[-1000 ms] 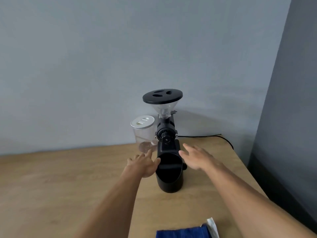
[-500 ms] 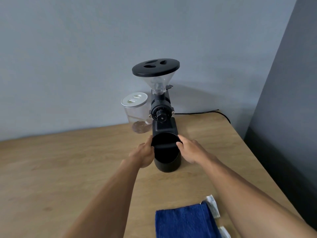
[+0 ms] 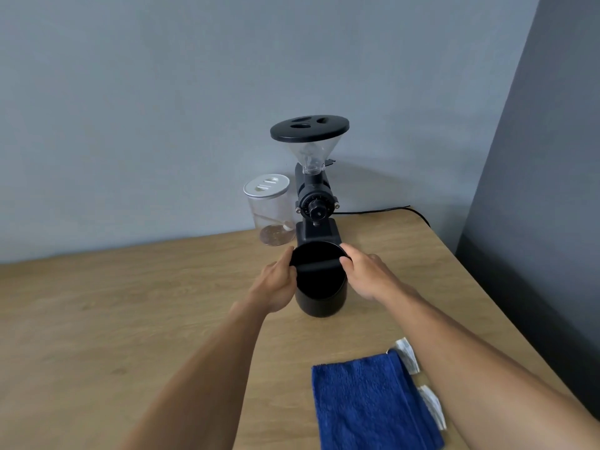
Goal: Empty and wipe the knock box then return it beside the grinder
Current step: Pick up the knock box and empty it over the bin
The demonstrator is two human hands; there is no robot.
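A black round knock box point(image 3: 319, 289) with a bar across its mouth stands on the wooden table point(image 3: 130, 303), directly in front of the black grinder point(image 3: 314, 190) with its clear funnel hopper. My left hand point(image 3: 276, 284) grips the box's left side with the thumb at the rim. My right hand point(image 3: 368, 274) clasps its right side, thumb on the rim by the bar's end. A folded blue cloth point(image 3: 370, 401) lies on the table near me, under my right forearm.
A clear jar point(image 3: 271, 209) with a white lid stands left of the grinder, against the grey wall. A black cable point(image 3: 386, 211) runs right from the grinder. The table's right edge drops off beside a dark wall. White tags point(image 3: 406, 355) stick out from the cloth.
Both hands went from open beside the knock box to closed on its two sides. The view tilted down, so more of the blue cloth shows.
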